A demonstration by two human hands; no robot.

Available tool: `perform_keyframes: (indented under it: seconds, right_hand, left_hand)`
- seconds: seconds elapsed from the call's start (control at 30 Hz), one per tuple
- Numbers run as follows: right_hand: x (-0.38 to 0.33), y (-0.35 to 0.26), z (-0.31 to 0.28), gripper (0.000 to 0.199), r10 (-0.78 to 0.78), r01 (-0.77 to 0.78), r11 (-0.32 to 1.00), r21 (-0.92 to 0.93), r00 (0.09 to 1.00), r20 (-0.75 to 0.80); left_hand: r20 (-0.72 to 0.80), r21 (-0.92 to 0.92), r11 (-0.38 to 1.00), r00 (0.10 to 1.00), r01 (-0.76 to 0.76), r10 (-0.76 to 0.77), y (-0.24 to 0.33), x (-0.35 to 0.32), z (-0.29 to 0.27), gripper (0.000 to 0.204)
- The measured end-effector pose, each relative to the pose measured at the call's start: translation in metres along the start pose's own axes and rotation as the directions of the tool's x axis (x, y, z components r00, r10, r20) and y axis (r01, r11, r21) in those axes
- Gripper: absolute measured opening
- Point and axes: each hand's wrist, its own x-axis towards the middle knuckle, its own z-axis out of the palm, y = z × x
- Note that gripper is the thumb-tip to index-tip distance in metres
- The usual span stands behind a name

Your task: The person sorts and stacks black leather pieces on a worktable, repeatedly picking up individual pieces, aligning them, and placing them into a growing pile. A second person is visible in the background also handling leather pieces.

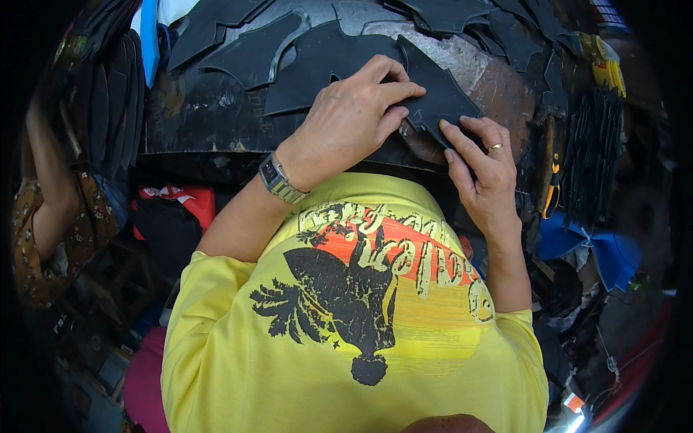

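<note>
A black, leather-like cut piece [433,94] with curved and pointed edges lies at the near side of the dark worktable. My left hand [350,108], a watch on its wrist, holds it down, with index finger and thumb tips pressed on its surface and the other fingers curled. At the piece's near right corner, my right hand [485,155], with a ring on one finger, has thumb and index finger around the edge. Another broad black piece [314,61] lies just left, partly under my left hand. The underside of the held corner is hidden.
More black cut pieces [491,32] overlap across the far side of the worktable [195,115]. Stacks of dark pieces hang at the left [119,101] and right [595,144]. Orange-handled snips [553,184] hang by the right edge. A person's arm [54,166] shows at far left.
</note>
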Motion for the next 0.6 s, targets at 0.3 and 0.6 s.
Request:
perform_keyframes:
  seconds: [0.3, 0.6]
  right_hand:
    - [-0.007, -0.006, 0.002, 0.050, -0.035, 0.045, 0.988, -0.150, 0.997, 0.066]
    - [-0.036, 0.004, 0.013, 0.073, 0.118, -0.107, 0.984, -0.145, 0.990, 0.072]
  left_hand:
    - [0.013, 0.078, 0.989, 0.992, -0.127, 0.127, 0.005, -0.018, 0.010, 0.040]
    - [0.175, 0.295, 0.936, 0.974, -0.192, 0.144, 0.021, -0.033, 0.003, 0.055]
